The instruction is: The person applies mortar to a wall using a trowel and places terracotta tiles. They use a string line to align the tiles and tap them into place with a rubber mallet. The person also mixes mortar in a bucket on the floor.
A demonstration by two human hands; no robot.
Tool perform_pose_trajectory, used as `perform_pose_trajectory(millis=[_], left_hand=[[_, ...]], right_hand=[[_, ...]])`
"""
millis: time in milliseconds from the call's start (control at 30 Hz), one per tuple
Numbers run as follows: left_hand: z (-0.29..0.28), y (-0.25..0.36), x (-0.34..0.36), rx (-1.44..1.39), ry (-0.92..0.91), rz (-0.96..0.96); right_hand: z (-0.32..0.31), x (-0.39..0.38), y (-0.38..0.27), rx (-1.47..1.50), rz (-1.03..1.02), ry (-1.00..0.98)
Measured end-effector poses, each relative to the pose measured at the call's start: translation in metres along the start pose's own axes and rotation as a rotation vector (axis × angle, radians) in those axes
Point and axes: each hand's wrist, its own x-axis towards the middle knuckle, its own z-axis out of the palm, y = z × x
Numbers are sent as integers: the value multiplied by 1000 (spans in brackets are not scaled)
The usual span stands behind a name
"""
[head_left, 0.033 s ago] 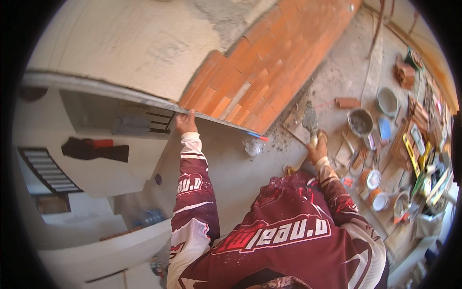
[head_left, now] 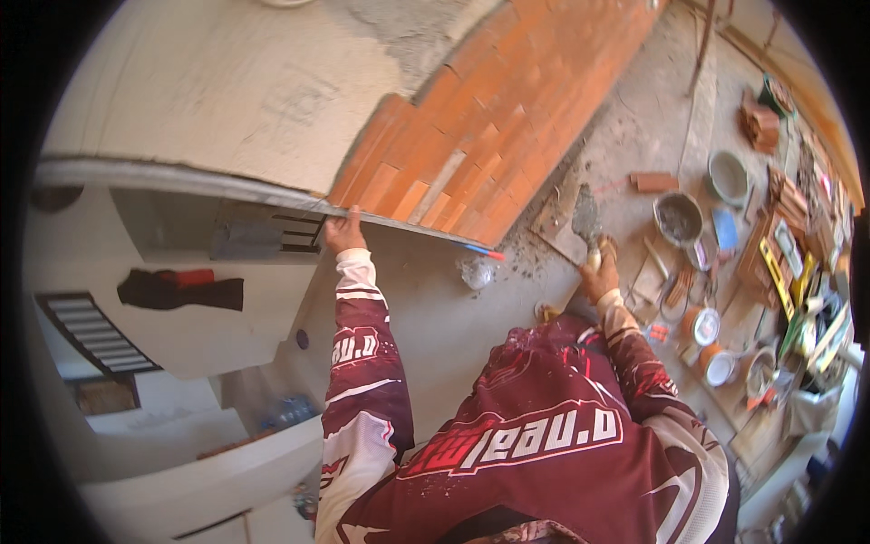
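Right-hand fingers (head_left: pixel 608 249) grip a trowel (head_left: pixel 587 218); the left hand (head_left: pixel 344 234), closure unclear, touches the wall edge (head_left: pixel 263 195), seemingly for balance.

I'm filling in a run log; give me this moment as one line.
left hand: at grey edge beside orange tiles | right hand: holding trowel | nearby: loose reddish tile, bucket of grey mix

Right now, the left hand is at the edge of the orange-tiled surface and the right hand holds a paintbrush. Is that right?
Not quite: the head view shows the right hand holding a trowel, not a paintbrush. The left hand is at the edge of the orange-tiled surface, as you said.
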Motion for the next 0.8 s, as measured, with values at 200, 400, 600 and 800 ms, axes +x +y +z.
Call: perform_pose_trajectory(millis=[200,400,600,800], left_hand=[[-13,-4,11,197,43,-7],[-27,-17,12,227,52,47],[-14,-7,7,569,89,87],[-17,-12,11,353,42,231]], right_hand=[[-40,-3,-4,237,312,-20],[-55,18,4,299,388,8],[-68,48,8,331,375,21],[-66,61,26,341,370,75]])
